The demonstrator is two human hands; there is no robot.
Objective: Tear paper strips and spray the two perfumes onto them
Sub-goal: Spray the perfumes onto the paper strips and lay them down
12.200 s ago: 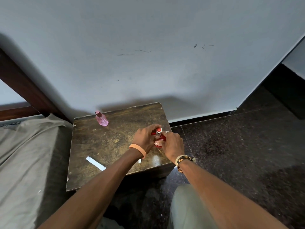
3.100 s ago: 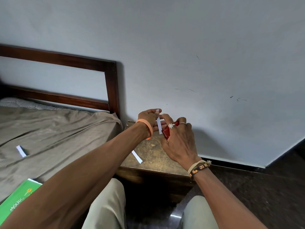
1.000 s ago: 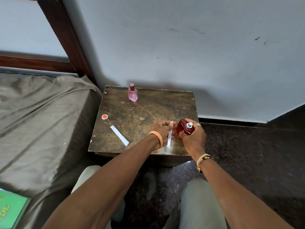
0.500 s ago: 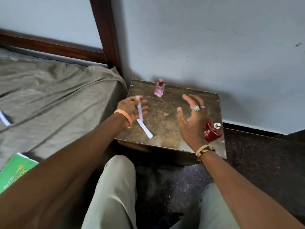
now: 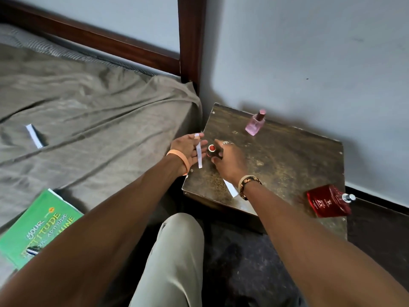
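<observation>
My left hand (image 5: 187, 148) is over the left edge of the small brown table (image 5: 287, 156) and pinches a white paper strip (image 5: 199, 155) between its fingers. Right beside it, my right hand (image 5: 229, 161) curls thumb and fingers round the red-topped perfume cap (image 5: 211, 149), which stands on the table. The red perfume bottle (image 5: 327, 201) stands uncapped at the table's front right corner, its silver nozzle bare. At the back of the table, near the wall, is the pink perfume bottle (image 5: 255, 122) with its cap on. A second strip (image 5: 230, 188) lies under my right wrist.
A bed with a grey-brown sheet (image 5: 88, 111) adjoins the table's left side. On it lie another paper strip (image 5: 34, 136) and a green book (image 5: 37, 227). A dark wooden bedpost (image 5: 191, 41) rises behind the table's corner. My knee (image 5: 177, 251) is below the table's front edge.
My right hand has let go of the red bottle, leaving it at the front right corner, and moved left onto the cap. My left hand still carries the strip, now further left.
</observation>
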